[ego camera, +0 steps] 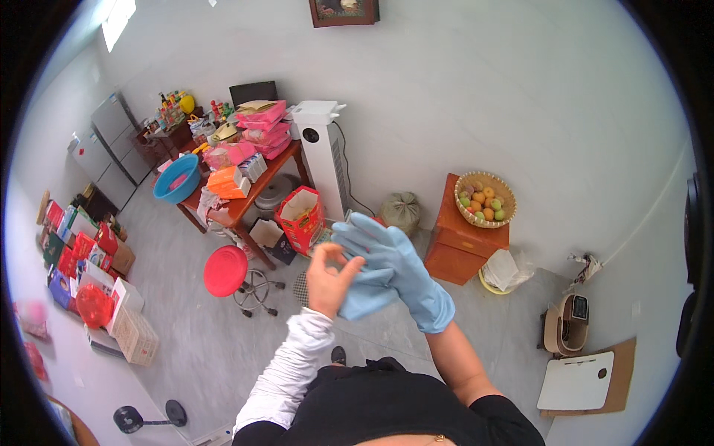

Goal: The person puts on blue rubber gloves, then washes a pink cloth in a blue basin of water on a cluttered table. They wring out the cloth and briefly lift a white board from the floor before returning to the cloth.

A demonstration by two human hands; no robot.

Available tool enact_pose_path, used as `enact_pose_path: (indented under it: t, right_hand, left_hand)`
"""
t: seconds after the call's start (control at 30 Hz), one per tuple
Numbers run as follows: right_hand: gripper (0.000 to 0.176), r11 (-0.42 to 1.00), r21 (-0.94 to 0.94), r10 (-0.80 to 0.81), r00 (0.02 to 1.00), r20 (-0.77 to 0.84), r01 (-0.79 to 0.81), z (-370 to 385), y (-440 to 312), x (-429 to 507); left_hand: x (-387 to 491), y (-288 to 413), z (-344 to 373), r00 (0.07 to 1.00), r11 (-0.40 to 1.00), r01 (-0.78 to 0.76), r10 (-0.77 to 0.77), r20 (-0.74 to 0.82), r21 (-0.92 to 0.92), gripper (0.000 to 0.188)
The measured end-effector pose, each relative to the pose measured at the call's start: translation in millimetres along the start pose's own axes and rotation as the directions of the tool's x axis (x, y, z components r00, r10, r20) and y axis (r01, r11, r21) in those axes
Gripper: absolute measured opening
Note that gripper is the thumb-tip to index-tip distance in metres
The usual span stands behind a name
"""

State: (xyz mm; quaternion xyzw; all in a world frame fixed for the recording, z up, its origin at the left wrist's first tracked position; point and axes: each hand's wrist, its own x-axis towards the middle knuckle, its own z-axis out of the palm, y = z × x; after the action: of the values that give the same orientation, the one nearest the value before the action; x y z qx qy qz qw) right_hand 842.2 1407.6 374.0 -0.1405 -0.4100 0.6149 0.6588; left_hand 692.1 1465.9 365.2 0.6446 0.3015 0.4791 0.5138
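My right hand (390, 251) wears a light blue rubber glove that covers the wrist, with bare forearm above the cuff. Its fingers point up and away, and a second blue rubber glove (365, 295) hangs bunched beneath the palm, held there by the gloved hand. Bare, and with a white sleeve (284, 362) pulled up to the wrist, my left hand (329, 279) is just left of that loose glove. Its fingers are curled with a gap between thumb and forefinger. Whether the left thumb touches the glove cannot be made out.
Left ahead, a wooden table (273, 178) carries a blue basin (178, 178) and pink packages (268, 128). Before it stands a red wheeled stool (226, 271). A fruit basket (505, 189) tops an orange-brown cabinet (454, 256) to the right. Boxes (83, 245) line the left wall.
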Motion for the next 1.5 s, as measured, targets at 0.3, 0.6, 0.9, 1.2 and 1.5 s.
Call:
enact_pose_path:
  t: [0.3,0.6,0.9,1.2,1.5]
  right_hand:
    - [0.057,0.978,-0.16,0.11,0.981,-0.16,-0.136,41.0,2.4,-1.8]
    - [0.066,0.999,0.041,0.041,0.991,-0.131,-0.035,14.1,20.9,5.1]
    - [0.062,0.916,-0.375,-0.279,0.898,-0.341,0.142,-68.6,48.0,4.8]
    - [0.068,0.926,-0.37,-0.219,0.903,-0.369,0.073,-50.4,40.4,15.8]
    - [0.054,0.931,-0.264,0.163,0.935,-0.316,-0.251,-89.3,59.7,9.6]
  left_hand:
    - [23.4,-31.6,-16.2,0.999,0.99,0.041,-0.039,0.019,-0.137,0.012]
    - [27.3,-23.3,-5.2,0.998,0.996,0.023,-0.018,0.059,-0.081,0.021]
    - [-22.7,-4.3,1.5,0.972,0.88,-0.236,0.221,0.086,0.413,0.049]
    - [-61.5,-41.0,38.8,0.558,0.665,-0.683,0.209,0.803,0.302,0.023]
    - [-64.8,-46.4,46.5,0.474,0.705,-0.682,0.224,0.852,0.194,0.03]
